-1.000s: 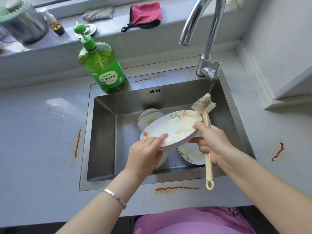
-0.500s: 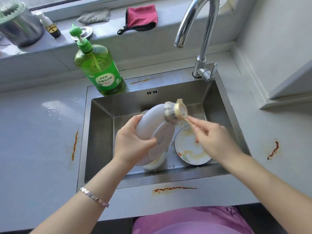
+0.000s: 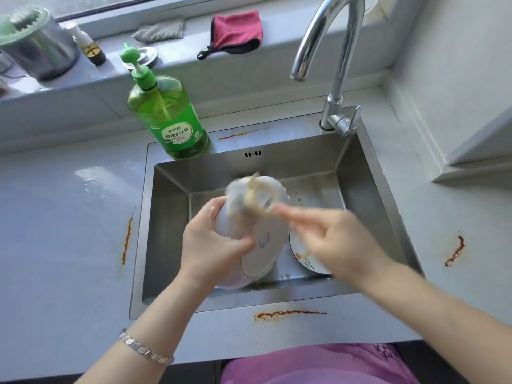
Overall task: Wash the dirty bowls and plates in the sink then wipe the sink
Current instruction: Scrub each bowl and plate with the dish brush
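My left hand (image 3: 213, 245) grips a white plate (image 3: 266, 245) by its left rim, tilted on edge over the steel sink (image 3: 166, 231), its underside towards me. My right hand (image 3: 332, 239), blurred, holds the cream dish brush (image 3: 256, 195), whose head is against the plate's upper back. A second plate (image 3: 303, 256) with a flower pattern lies flat on the sink floor at the right, partly hidden by my right hand. A white bowl (image 3: 235, 281) sits below the held plate, mostly covered.
A green dish soap bottle (image 3: 169, 117) stands on the sink's back left corner. The tap (image 3: 332, 65) arches over the back right. On the window ledge lie a red cloth (image 3: 238, 30), a grey cloth (image 3: 159, 30) and a metal pot (image 3: 36, 42). Orange stains mark the counter (image 3: 69, 217).
The plate was turned from face-up to on edge with its back towards me. The brush went from upright in my right hand to scrubbing the plate's back, now moving fast.
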The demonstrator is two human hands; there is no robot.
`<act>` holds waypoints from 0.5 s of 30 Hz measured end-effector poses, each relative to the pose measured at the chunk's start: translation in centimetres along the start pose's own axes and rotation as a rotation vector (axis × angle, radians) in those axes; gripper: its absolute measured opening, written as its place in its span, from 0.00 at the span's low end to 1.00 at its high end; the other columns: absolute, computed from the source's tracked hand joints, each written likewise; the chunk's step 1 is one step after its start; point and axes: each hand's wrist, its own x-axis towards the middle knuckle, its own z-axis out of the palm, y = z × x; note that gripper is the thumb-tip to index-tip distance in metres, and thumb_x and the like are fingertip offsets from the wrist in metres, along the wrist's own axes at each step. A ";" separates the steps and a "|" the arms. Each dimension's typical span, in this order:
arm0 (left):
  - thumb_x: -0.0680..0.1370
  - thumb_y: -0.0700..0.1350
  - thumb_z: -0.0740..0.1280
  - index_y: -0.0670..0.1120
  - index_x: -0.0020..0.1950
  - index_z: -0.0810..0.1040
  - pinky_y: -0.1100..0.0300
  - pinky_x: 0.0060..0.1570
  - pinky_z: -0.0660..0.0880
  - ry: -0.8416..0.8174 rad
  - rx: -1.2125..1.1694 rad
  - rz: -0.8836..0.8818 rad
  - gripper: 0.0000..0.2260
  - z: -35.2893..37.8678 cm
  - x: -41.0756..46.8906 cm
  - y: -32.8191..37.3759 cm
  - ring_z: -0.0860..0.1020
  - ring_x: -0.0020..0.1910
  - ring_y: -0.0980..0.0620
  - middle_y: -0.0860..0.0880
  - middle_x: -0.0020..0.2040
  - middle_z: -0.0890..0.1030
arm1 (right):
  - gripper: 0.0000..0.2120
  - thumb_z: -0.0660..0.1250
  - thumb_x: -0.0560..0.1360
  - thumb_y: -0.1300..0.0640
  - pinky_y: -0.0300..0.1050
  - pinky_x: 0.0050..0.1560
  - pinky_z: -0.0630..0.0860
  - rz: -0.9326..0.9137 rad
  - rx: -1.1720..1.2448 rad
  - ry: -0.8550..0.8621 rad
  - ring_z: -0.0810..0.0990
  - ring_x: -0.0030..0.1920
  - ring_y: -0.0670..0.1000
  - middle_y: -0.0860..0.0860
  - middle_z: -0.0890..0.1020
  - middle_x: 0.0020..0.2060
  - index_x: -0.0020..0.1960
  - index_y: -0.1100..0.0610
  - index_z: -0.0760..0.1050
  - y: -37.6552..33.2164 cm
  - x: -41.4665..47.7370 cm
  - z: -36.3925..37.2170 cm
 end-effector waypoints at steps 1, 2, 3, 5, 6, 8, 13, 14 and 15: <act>0.56 0.44 0.72 0.62 0.44 0.73 0.77 0.39 0.70 0.003 0.005 0.007 0.21 -0.1 -0.1 0.1 0.76 0.40 0.69 0.61 0.38 0.79 | 0.16 0.62 0.77 0.58 0.35 0.28 0.61 0.108 0.021 0.063 0.68 0.23 0.42 0.38 0.69 0.17 0.59 0.40 0.75 1.3 1.3 -0.6; 0.56 0.44 0.72 0.62 0.44 0.72 0.77 0.39 0.70 0.009 0.009 0.015 0.21 -0.1 -0.2 0.2 0.75 0.40 0.69 0.62 0.39 0.78 | 0.15 0.61 0.78 0.57 0.36 0.28 0.60 0.184 0.021 0.099 0.66 0.22 0.43 0.41 0.67 0.16 0.60 0.41 0.76 2.2 2.1 -0.8; 0.56 0.45 0.72 0.62 0.44 0.72 0.77 0.39 0.71 0.015 0.010 0.018 0.21 -0.2 -0.2 0.3 0.75 0.40 0.69 0.62 0.40 0.78 | 0.15 0.61 0.78 0.57 0.37 0.28 0.59 0.204 0.012 0.121 0.65 0.22 0.44 0.44 0.65 0.16 0.61 0.42 0.75 2.8 2.2 -0.9; 0.57 0.44 0.72 0.61 0.43 0.73 0.76 0.38 0.71 0.044 -0.014 0.000 0.20 -0.2 0.0 0.4 0.75 0.38 0.67 0.60 0.40 0.78 | 0.16 0.62 0.77 0.57 0.34 0.27 0.58 0.132 0.034 0.116 0.62 0.22 0.46 0.45 0.61 0.19 0.60 0.41 0.75 1.9 0.8 0.0; 0.57 0.44 0.72 0.60 0.43 0.74 0.75 0.38 0.71 0.060 -0.027 -0.013 0.19 -0.3 0.1 0.3 0.75 0.37 0.66 0.59 0.39 0.78 | 0.16 0.62 0.77 0.58 0.33 0.28 0.58 0.071 0.070 0.081 0.61 0.23 0.46 0.45 0.60 0.20 0.60 0.40 0.75 0.7 -0.2 0.6; 0.57 0.44 0.72 0.59 0.42 0.74 0.74 0.37 0.72 0.075 -0.038 -0.020 0.17 -0.5 0.3 0.4 0.75 0.37 0.66 0.57 0.39 0.78 | 0.17 0.63 0.77 0.60 0.31 0.29 0.60 0.057 0.114 0.048 0.61 0.23 0.45 0.44 0.61 0.20 0.60 0.41 0.74 0.4 -0.7 0.8; 0.57 0.43 0.73 0.58 0.42 0.73 0.73 0.37 0.73 0.107 -0.086 -0.018 0.18 -0.4 0.1 0.8 0.75 0.37 0.66 0.58 0.39 0.77 | 0.16 0.61 0.78 0.59 0.35 0.27 0.56 0.255 0.219 0.160 0.58 0.23 0.45 0.44 0.59 0.18 0.63 0.46 0.75 3.1 1.7 0.7; 0.57 0.43 0.73 0.58 0.42 0.73 0.72 0.37 0.73 0.131 -0.107 -0.033 0.19 -0.4 0.2 0.7 0.75 0.36 0.66 0.58 0.40 0.77 | 0.16 0.60 0.78 0.60 0.32 0.27 0.57 0.219 0.270 0.151 0.59 0.22 0.45 0.44 0.60 0.18 0.63 0.46 0.74 2.5 1.3 1.1; 0.57 0.43 0.73 0.58 0.43 0.73 0.72 0.38 0.74 0.153 -0.128 -0.052 0.19 -0.3 0.4 0.7 0.76 0.36 0.66 0.58 0.40 0.77 | 0.17 0.60 0.79 0.61 0.29 0.26 0.58 0.188 0.317 0.137 0.61 0.21 0.44 0.43 0.62 0.17 0.63 0.46 0.72 1.7 0.8 1.4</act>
